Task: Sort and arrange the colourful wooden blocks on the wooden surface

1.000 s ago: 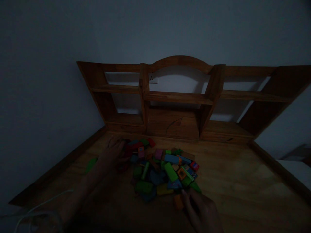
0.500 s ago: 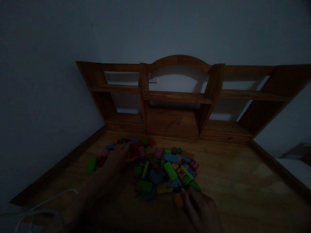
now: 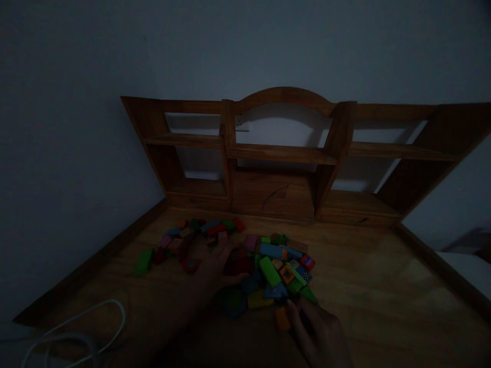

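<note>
My left hand (image 3: 213,268) reaches over the middle of the toy blocks, thumb and fingers curved around a dark red block (image 3: 238,261). Shadow hides much of that block's shape. My right hand (image 3: 320,327) rests at the near edge of the heap, its thumb and forefinger apart. An orange block (image 3: 283,318) lies just beside the thumb. Close to the right fingertips is a green triangular block (image 3: 308,294). A bright green block (image 3: 270,271), a yellow block (image 3: 260,299) and a blue block (image 3: 271,250) lie in the heap between the hands.
A second, looser group includes a pink block (image 3: 166,241) and a green block (image 3: 143,262) on the left of the wooden tabletop (image 3: 364,286). A wooden shelf unit (image 3: 274,191) stands along the back. White cable (image 3: 115,302) loops at the lower left. Light is dim.
My left hand has moved right, from the left group to the middle heap, with the red block. Blocks it covered on the left now show. My right hand has stayed almost still.
</note>
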The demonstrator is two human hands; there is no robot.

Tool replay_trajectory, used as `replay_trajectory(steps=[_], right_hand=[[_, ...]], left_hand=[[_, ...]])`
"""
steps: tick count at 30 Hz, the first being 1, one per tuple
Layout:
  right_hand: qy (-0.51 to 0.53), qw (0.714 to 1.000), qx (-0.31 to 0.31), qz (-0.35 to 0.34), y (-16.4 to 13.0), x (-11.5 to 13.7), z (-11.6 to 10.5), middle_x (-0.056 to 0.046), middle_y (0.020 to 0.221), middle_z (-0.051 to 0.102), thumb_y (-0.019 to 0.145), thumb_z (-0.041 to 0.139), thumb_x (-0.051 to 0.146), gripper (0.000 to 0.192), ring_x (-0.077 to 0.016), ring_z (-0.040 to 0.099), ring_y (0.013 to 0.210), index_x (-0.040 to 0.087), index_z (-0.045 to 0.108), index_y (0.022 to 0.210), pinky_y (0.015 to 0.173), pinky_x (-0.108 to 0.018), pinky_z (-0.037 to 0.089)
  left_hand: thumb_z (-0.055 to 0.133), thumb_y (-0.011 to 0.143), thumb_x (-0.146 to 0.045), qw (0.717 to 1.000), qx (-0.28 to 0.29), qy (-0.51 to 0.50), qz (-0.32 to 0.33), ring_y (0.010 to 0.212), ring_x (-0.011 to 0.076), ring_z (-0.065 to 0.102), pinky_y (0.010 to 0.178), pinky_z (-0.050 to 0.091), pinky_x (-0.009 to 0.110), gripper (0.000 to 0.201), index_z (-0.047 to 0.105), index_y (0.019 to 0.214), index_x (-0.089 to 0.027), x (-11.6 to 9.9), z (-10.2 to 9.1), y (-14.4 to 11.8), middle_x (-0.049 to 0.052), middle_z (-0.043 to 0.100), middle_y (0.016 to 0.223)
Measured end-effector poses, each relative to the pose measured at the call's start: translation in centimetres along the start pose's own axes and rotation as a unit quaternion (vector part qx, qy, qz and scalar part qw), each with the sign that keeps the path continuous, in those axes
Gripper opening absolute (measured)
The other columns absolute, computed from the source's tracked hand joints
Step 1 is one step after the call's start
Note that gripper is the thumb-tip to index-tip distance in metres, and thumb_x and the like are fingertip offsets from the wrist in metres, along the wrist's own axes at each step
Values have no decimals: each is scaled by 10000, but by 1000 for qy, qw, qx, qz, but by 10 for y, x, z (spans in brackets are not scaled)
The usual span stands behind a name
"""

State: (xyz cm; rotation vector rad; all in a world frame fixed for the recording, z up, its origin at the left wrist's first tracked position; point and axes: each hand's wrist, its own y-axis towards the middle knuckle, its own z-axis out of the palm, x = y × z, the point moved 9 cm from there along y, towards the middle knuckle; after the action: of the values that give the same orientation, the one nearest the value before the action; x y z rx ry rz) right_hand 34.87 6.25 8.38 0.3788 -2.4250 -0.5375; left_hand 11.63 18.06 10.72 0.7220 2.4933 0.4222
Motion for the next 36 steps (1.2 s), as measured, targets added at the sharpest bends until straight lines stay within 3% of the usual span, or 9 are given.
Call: replay_trajectory(steps=[7, 14, 18, 26, 33, 36], right_hand=[[16, 999, 28, 17, -1, -3, 3, -14, 703, 645, 1052, 420, 341, 314, -154, 673, 624, 216, 597, 825, 587, -215, 483], [14, 1000, 21, 17, -2, -6, 5, -10, 689, 638, 1053, 421, 344, 323, -148, 660, 604, 215, 592, 811, 577, -218, 469], [11, 1000, 15, 21, 0, -3, 3, -7, 677, 634, 1050, 427, 350, 330, -147, 653, 594, 215, 593, 799, 562, -215, 462], [7, 1000, 16, 15, 1, 0, 1, -27, 664, 635, 1060, 394, 372, 378, -151, 642, 578, 214, 600, 786, 558, -221, 485], [-8, 1000, 18, 17, 1, 0, 0, -18, 665, 648, 1058, 393, 361, 376, -153, 670, 591, 217, 604, 782, 567, -214, 501], [-9, 1000, 15, 10, 0, 1, 0, -21, 681, 655, 1055, 404, 353, 354, -153, 671, 597, 216, 617, 807, 576, -214, 506]], left_hand=[[771, 762, -507, 1000, -24, 15, -3, 1296, 354, 502, 1073, 442, 525, 620, 564, 1251, -187, 10, 10, -13, 166, 547, 1364], [697, 870, -447, 995, 59, -34, -68, 1371, 310, 431, 1112, 418, 496, 632, 425, 1411, -265, 15, 21, -26, 115, 420, 1494], [696, 880, -403, 993, 71, -44, -79, 1397, 328, 392, 1120, 400, 518, 678, 359, 1454, -279, 16, 21, -31, 126, 365, 1530], [790, 779, -382, 990, 101, -72, -65, 1404, 339, 343, 1120, 384, 525, 782, 366, 1434, -325, 5, 13, -35, 82, 312, 1542], [486, 996, -407, 987, 110, -97, -73, 1418, 273, 318, 1160, 323, 500, 493, 321, 1453, -323, -1, 9, -39, 58, 298, 1558], [480, 998, -431, 991, 94, -71, -66, 1416, 280, 312, 1157, 324, 508, 495, 330, 1456, -315, 1, 6, -38, 62, 315, 1549]])
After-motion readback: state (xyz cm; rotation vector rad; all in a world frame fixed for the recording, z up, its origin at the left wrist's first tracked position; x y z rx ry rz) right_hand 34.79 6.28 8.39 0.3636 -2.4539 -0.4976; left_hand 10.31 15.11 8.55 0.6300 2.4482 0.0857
